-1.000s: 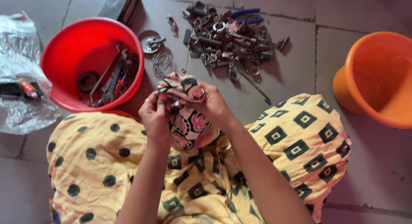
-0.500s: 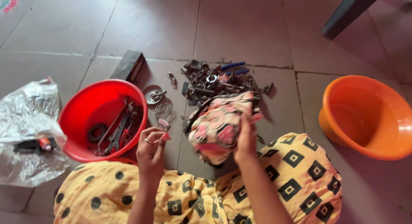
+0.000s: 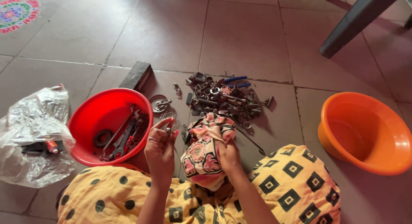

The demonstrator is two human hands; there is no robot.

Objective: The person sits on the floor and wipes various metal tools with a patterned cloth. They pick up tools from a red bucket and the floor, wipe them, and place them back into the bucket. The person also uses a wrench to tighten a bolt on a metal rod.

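I have the patterned cloth [image 3: 205, 153] bunched in my right hand [image 3: 226, 154], the grip clamped on its upper folds so the rest hangs down toward my lap. It looks soft and light, floppy rather than stiff; I judge it best taken by a gathered handful, since a single edge would slip and unfold. My left hand [image 3: 159, 147] is just beside it, fingers pinched together on a small metal piece [image 3: 168, 130] held upright; it is too small to tell what it is, but it looks hard and likely a little slick, so the fingertip pinch suits it.

Just beyond the right grip lies a pile of metal parts [image 3: 223, 99] on the tiled floor, with blue-handled pliers [image 3: 235, 81] at its far edge. Just left of the left grip sits a red basin [image 3: 86, 121] holding wrenches and a gear. Further left is a crumpled plastic bag [image 3: 34, 121]; well to the right, an orange basin [image 3: 386, 121].
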